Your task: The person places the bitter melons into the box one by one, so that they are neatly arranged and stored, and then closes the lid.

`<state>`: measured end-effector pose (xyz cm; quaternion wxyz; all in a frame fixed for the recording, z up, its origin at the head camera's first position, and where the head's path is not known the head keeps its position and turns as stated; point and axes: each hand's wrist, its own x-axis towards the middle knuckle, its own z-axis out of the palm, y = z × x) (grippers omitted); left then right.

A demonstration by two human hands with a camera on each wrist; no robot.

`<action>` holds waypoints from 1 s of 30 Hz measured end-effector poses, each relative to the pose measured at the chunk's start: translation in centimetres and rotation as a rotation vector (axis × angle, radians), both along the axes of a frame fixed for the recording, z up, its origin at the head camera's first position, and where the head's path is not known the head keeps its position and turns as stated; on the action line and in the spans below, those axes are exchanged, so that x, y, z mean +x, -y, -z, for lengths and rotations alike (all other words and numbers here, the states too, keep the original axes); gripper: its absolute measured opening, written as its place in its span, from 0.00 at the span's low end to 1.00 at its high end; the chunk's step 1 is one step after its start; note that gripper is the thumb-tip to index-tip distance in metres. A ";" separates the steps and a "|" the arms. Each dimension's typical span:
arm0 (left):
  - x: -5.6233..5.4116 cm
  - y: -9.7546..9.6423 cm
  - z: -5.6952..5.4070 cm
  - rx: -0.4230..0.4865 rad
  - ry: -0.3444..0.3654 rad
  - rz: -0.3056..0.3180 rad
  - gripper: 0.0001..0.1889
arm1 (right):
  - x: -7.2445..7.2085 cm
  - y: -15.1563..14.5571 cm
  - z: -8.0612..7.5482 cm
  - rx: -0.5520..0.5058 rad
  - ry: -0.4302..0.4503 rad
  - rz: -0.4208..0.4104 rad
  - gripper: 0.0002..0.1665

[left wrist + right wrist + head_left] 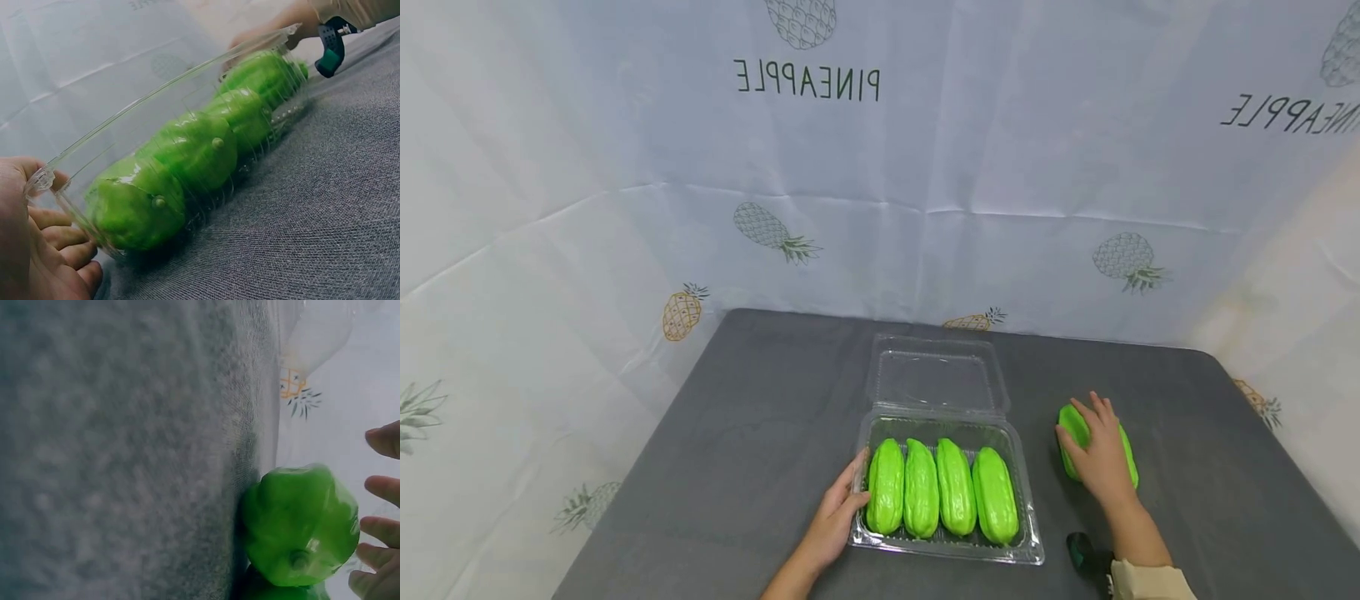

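A clear plastic clamshell container (951, 552) lies with its lid (936, 379) folded back. Inside, several bright green, ridged, elongated vegetables (956, 487) lie side by side. My left hand (831, 517) holds the container's left side, thumb over the rim; in the left wrist view the left fingers (72, 247) lie along the outer wall. To the right of the container, my right hand (1103, 458) is spread over more green vegetables (1073, 427), partly hiding them. In the right wrist view, the right fingers (382, 531) are extended beside a vegetable (300, 525), with another partly visible under it.
A dark grey cloth (760, 433) covers the table. Behind it and at the sides hangs a white curtain (887, 167) printed with pineapples. A black strap-like device (1081, 554) sits by my right wrist, next to a beige sleeve (1150, 581).
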<state>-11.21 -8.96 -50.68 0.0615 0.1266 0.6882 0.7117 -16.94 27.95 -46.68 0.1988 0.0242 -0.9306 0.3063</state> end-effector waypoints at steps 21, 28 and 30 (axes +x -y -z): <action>0.0 0.1 0.0 -0.020 0.003 -0.009 0.30 | -0.8 -0.4 0.1 0.071 0.200 0.001 0.32; 0.0 0.0 0.0 -0.020 0.002 -0.010 0.30 | -0.9 -0.1 0.6 0.136 0.243 -0.025 0.32; 0.0 0.1 0.0 -0.017 0.004 -0.007 0.30 | -0.9 0.1 0.7 0.150 0.266 -0.021 0.33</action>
